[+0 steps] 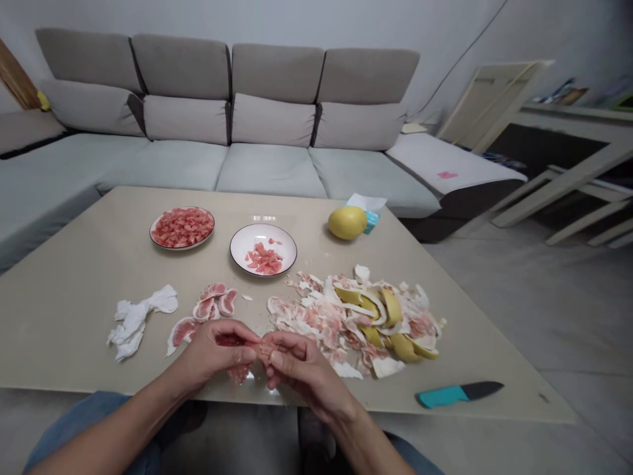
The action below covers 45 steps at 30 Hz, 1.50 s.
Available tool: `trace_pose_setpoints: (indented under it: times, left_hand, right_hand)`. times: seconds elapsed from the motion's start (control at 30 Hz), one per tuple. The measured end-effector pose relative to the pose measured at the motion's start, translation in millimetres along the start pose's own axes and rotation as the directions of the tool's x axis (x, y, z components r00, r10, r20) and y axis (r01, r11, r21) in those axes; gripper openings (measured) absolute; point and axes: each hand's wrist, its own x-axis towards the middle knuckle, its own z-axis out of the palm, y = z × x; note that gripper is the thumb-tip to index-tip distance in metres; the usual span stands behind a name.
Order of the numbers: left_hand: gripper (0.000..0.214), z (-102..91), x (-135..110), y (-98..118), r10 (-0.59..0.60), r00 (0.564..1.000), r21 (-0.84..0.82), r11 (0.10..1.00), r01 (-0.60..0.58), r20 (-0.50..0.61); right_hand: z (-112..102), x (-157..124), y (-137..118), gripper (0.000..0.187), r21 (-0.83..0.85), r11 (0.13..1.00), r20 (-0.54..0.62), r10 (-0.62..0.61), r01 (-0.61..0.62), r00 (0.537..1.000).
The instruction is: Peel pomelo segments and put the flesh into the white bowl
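Observation:
Between the fingertips of my left hand [222, 349] and my right hand [301, 363] is a piece of pink pomelo flesh [266, 353]. Both hands pinch it above the table's near edge. More pink flesh [239, 375] shows just below my left fingers; whether it is part of the same segment I cannot tell. Several pomelo segments [227, 301] with pale membrane lie just beyond my left hand. Past my fingers, a white plate [240, 245] bears a small heap of peeled flesh. A heap of peel and membrane [326, 316] spreads beyond my right hand.
A second plate [182, 247] is heaped with pink flesh at the back left. Crumpled tissue [133, 323] lies at left. A whole yellow pomelo [347, 223] sits by a tissue pack [372, 221]. A teal-handled knife [459, 393] lies near the front right edge. The sofa [267, 165] stands behind.

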Motion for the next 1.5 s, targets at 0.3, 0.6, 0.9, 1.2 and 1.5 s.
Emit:
trace_pose_setpoints:
  times: [0.3,0.6,0.9,1.2,1.5]
  left_hand:
    - [0.020,0.9,-0.6,0.6,0.114,0.993,-0.010,0.993,-0.114,0.002]
    - [0.015,6.4,-1.2,5.8,0.165,0.978,0.128,0.981,-0.149,-0.127]
    - [0.016,5.3,1.8,4.5,0.172,0.981,0.156,0.975,-0.156,-0.093]
    - [0.025,5.9,1.9,3.5,0.027,0.987,-0.046,0.998,-0.035,-0.159]
    - [0.025,5.1,3.7,0.4,0.009,0.991,-0.210,0.977,-0.036,-0.131]
  right_hand:
    - [3.2,0.9,3.1,0.037,0.000,0.996,0.025,-0.085,0.085,0.996]
    - [3.6,-1.4,7.9,0.051,-0.532,0.795,-0.123,-0.412,0.291,0.903]
    - [0.9,-3.1,-3.0,0.016,-0.700,0.628,-0.038,-0.507,0.339,0.861]
    - [-5.8,2.6,0.6,0.034,-0.157,0.977,-0.255,-0.183,0.146,0.949]
    - [-6.2,5.5,2.9,0.028,-0.018,0.989,-0.248,-0.143,0.143,0.958]
